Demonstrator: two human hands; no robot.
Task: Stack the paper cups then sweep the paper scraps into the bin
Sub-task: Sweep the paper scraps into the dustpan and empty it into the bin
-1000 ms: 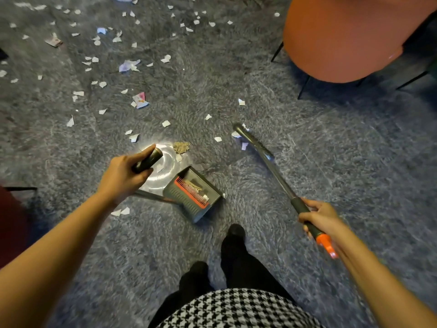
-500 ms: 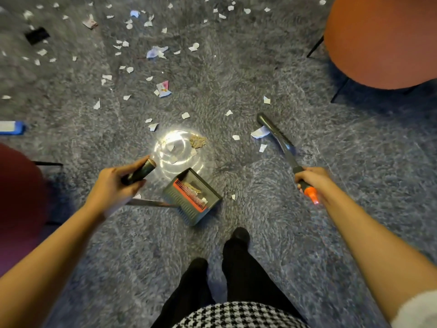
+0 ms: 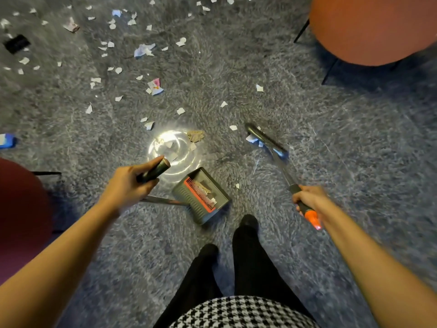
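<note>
My left hand grips the black top of the dustpan handle. Its metal rod runs down to the dark dustpan with an orange comb, which sits on the grey carpet and holds a few scraps. My right hand grips the broom handle near its orange end. The broom head rests on the carpet to the right of the pan, against a pale scrap. Several white paper scraps lie scattered ahead and to the far left. A brown crumpled scrap lies beside a bright light spot. No cups show.
An orange chair stands at the upper right with thin black legs. A dark red seat is at the left edge. A blue object lies at the far left, a black item at upper left. My legs stand below the dustpan.
The broom head has slid left across the carpet toward the dustpan, pushing a scrap along. My right hand has drawn back along the handle. The dustpan has stayed in place.
</note>
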